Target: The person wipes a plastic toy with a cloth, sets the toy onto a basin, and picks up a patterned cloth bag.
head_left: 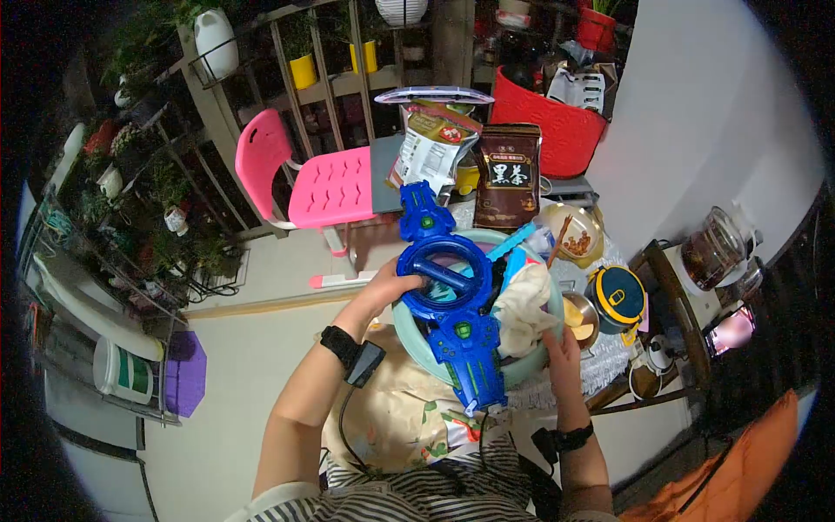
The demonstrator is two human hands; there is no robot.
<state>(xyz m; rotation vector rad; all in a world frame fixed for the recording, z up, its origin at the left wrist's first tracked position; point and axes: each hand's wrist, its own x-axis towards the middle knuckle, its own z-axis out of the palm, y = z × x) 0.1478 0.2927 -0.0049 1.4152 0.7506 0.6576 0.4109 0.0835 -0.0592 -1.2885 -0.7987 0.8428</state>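
Note:
A long blue plastic toy (465, 335) with a round ring in its middle lies slantwise over a pale green basin (417, 348). My left hand (391, 289) is closed on the left side of that ring, with the thumb over its edge. At the basin's right rim, my right hand (564, 350) pinches the lower end of a crumpled white cloth (524, 309). The cloth touches the toy's right side. Behind it, a light-blue toothed strip (511, 241) sticks up from the basin. Other contents are mostly hidden under the toy.
Right of the basin are a dark lidded pot (617, 298), a metal bowl (581, 322) with yellow pieces and a bowl of nuts (578, 228). A brown tea bag (510, 178) stands behind. To the left is a pink chair (335, 187); a lit phone (731, 332) lies far right.

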